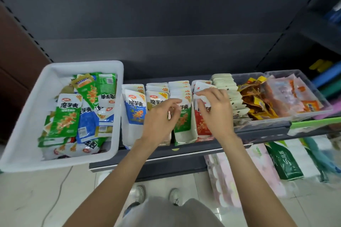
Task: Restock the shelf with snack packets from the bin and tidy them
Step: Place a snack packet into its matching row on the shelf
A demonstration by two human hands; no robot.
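A white bin (22,134) on the left holds several loose green, blue and white snack packets (65,116). On the dark shelf (184,150) stand rows of upright packets: a blue row (134,107), a yellowish row (156,94), a green row (183,116) and a red row (202,123). My left hand (160,118) hovers over the yellowish and green rows with fingers curled near the packet tops. My right hand (215,108) is over the red row, its fingertips pinching the tops of the red packets.
Right of the red row stands a row of beige packets (230,94), then clear tubs (299,114) with yellow-brown and orange snacks. Tissue packs (284,160) lie on the lower level. My shoes (156,194) show on the tiled floor below.
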